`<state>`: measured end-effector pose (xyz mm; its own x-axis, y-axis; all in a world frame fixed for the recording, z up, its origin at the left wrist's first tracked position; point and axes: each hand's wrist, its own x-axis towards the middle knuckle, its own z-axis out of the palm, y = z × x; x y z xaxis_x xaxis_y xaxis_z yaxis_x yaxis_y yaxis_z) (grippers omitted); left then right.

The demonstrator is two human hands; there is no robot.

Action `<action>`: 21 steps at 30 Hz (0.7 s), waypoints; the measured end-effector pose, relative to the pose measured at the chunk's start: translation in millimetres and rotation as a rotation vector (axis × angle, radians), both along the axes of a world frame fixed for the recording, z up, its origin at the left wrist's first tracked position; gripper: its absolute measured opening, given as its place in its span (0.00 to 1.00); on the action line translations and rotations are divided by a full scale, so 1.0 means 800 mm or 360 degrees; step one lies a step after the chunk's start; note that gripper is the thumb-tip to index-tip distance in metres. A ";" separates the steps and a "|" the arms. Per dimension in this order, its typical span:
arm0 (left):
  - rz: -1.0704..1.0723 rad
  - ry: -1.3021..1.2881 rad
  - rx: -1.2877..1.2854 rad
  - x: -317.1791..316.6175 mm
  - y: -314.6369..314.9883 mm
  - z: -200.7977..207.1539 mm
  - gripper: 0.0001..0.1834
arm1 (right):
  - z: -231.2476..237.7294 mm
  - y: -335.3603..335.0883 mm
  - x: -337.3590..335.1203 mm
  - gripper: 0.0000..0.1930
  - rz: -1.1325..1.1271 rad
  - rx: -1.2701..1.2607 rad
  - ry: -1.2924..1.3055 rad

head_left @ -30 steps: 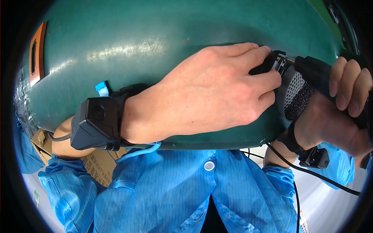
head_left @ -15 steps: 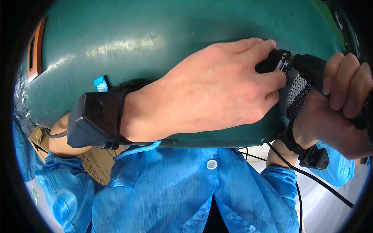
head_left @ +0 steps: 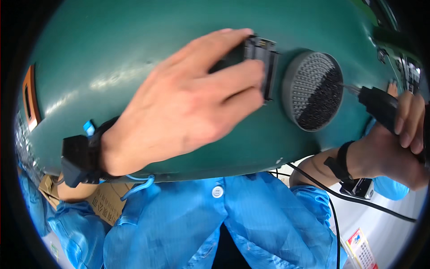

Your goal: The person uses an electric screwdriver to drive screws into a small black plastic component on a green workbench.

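My left hand [head_left: 192, 96] is closed around a black boxy part [head_left: 264, 67] with a slotted edge, just above or on the green mat; the palm hides much of the part. In my right hand [head_left: 405, 132] is a black electric screwdriver [head_left: 378, 105], gripped by its body with the bit pointing left. Between the two hands stands a round grey dish [head_left: 289, 87] with a studded floor. Small black screws [head_left: 323, 101] are heaped along its right and lower side. The screwdriver's bit reaches the dish's right rim; whether a screw sits on it I cannot tell.
The green mat [head_left: 134, 36] covers the table. An orange frame-like piece [head_left: 30, 98] lies at its far left. Green boards and parts [head_left: 403, 49] line the right edge. A black cable [head_left: 349, 197] crosses at lower right, and a cardboard box [head_left: 107, 204] stands below the table's left edge.
My left hand has moved left with the black part, away from the screwdriver. The right hand has drawn right and down, its bit now at the dish, which is uncovered.
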<state>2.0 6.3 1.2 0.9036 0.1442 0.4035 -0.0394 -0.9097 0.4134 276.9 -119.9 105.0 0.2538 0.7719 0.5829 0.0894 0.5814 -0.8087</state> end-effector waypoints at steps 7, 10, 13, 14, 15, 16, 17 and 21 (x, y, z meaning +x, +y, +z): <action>-0.0010 -0.0011 -0.0033 0.012 0.003 0.002 0.22 | -0.041 -0.015 -0.013 0.16 -0.0101 -0.0123 0.0064; -0.0010 -0.0036 -0.0054 0.020 0.006 0.003 0.21 | -0.047 -0.016 -0.015 0.16 -0.0139 -0.0129 0.0079; 0.0002 -0.0033 -0.0045 0.019 0.006 0.002 0.21 | -0.052 -0.017 -0.018 0.16 -0.0150 -0.0127 0.0096; 0.0007 -0.0033 -0.0047 0.018 0.006 0.005 0.21 | -0.053 -0.017 -0.020 0.16 -0.0152 -0.0132 0.0099; 0.0008 -0.0034 -0.0052 0.019 0.007 0.006 0.21 | -0.053 -0.017 -0.020 0.16 -0.0153 -0.0131 0.0098; -0.0021 0.0022 -0.0009 0.023 0.008 0.014 0.21 | -0.052 -0.017 -0.020 0.16 -0.0154 -0.0130 0.0101; -0.0032 0.0053 0.0010 0.024 0.009 0.017 0.21 | -0.053 -0.017 -0.020 0.16 -0.0157 -0.0133 0.0105; -0.0071 0.0050 0.0012 0.026 0.012 0.019 0.20 | -0.048 -0.015 -0.018 0.17 -0.0167 -0.0138 0.0104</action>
